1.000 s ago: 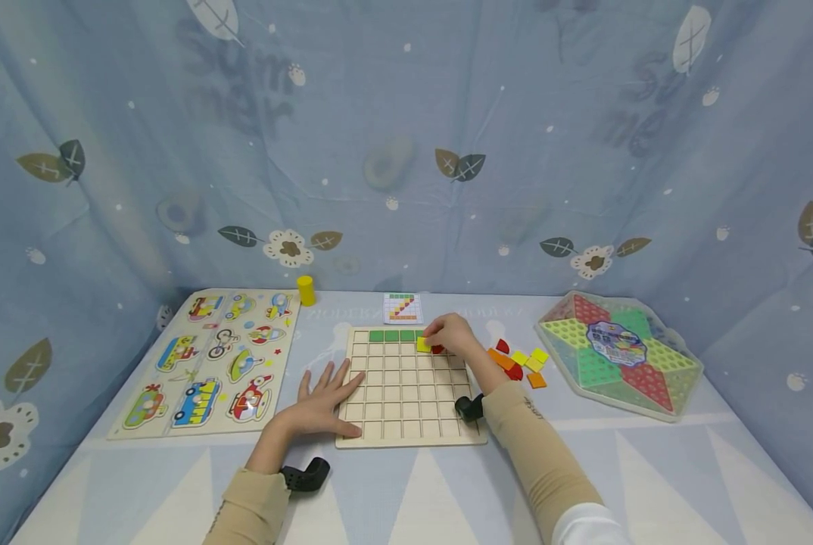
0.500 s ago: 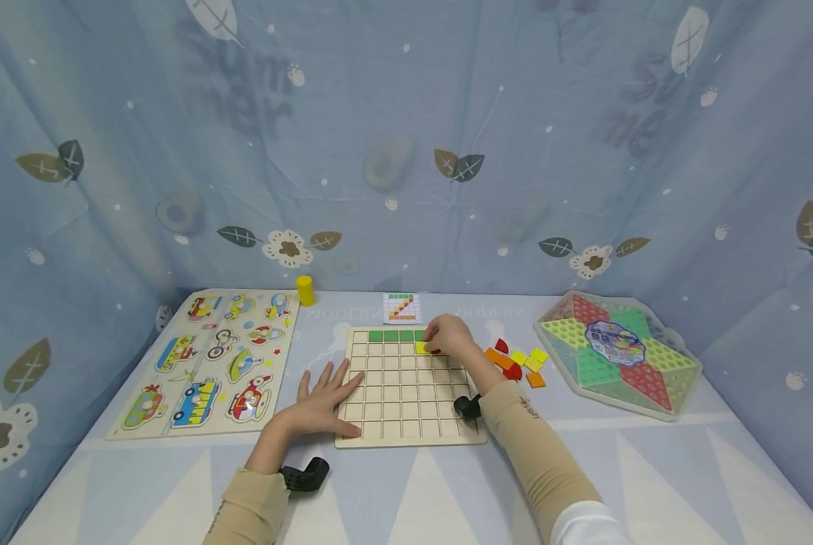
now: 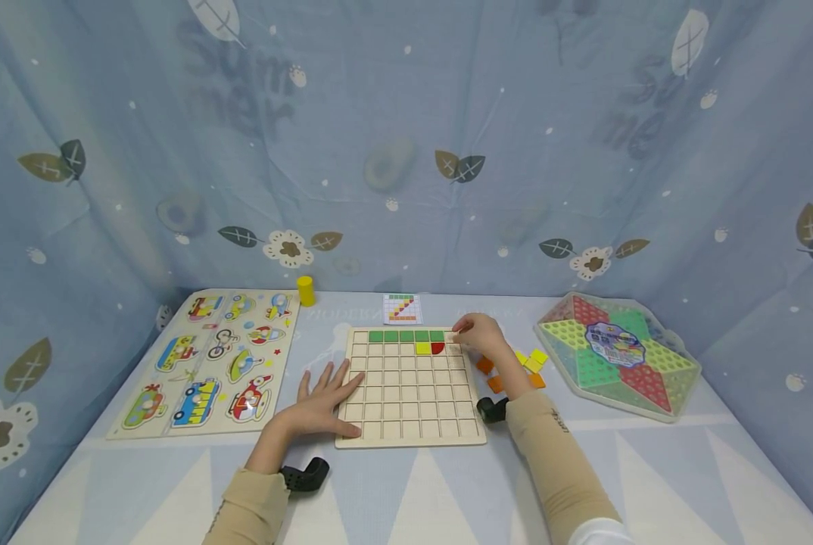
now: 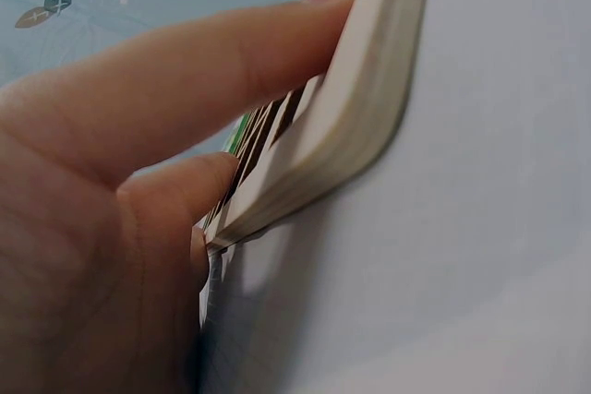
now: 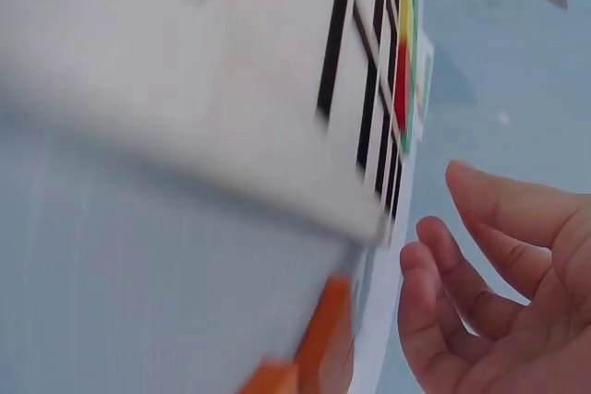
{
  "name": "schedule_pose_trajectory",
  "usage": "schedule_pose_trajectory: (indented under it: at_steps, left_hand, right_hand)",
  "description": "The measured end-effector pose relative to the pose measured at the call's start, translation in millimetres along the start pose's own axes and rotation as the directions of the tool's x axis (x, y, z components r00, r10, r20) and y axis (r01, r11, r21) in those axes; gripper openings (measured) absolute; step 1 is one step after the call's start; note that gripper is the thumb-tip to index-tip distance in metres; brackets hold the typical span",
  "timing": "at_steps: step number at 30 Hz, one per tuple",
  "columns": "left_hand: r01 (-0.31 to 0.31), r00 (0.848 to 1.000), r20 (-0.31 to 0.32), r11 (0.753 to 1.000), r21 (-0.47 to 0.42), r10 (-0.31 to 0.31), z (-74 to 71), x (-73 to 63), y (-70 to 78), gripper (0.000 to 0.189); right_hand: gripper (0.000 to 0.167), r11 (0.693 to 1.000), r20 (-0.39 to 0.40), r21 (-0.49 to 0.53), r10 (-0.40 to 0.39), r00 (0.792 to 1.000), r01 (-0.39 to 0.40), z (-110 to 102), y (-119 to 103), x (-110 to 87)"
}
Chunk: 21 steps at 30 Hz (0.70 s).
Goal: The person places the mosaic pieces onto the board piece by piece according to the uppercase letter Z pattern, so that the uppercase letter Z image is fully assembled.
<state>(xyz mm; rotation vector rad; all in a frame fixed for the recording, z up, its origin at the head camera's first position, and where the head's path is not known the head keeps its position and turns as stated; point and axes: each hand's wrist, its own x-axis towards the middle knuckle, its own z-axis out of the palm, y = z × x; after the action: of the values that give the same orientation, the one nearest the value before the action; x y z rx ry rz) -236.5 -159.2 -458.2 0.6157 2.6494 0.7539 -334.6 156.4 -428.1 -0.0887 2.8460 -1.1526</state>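
A wooden grid board [image 3: 393, 393] lies in the middle of the table. Along its far row sit several green square tiles [image 3: 406, 336]; just below their right end are a yellow square tile [image 3: 423, 348] and a red quarter-round tile [image 3: 437, 348]. With fingers spread, my left hand [image 3: 319, 405] rests on the board's left edge, the thumb [image 4: 277, 48] pressing near its corner. Over the board's far right corner is my right hand [image 3: 480, 334]. In the right wrist view its fingers [image 5: 489, 302] are loosely bent with nothing between them.
Loose orange tiles [image 3: 495, 384] and yellow tiles [image 3: 538, 355] lie right of the board, partly behind the right forearm. A pattern card [image 3: 413, 312] lies beyond it. At left are a vehicle puzzle board [image 3: 205, 363] and a yellow cylinder [image 3: 306, 291]; at right, a hexagonal game box [image 3: 618, 356].
My right hand has moved right, off the yellow and red tiles, which now lie in plain sight on the board. Red pieces beside the board are now hidden. My left hand stays put.
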Motion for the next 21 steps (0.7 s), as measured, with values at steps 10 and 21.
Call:
schedule_pose_trajectory:
  at_steps: [10,21]
  left_hand:
    - [-0.004,1.0,-0.009,1.0,0.02,0.004,0.3,0.0,-0.6,0.098]
    - [-0.008,1.0,-0.008,1.0,0.015,0.008,0.0,0.8,-0.6,0.098]
  right_hand:
    - [0.017,0.965,-0.105,-0.206,0.144,0.984,-0.163,-21,26,-1.8]
    - [0.016,0.916,-0.135,-0.314,0.216,0.967,-0.248,-29,26,-3.2]
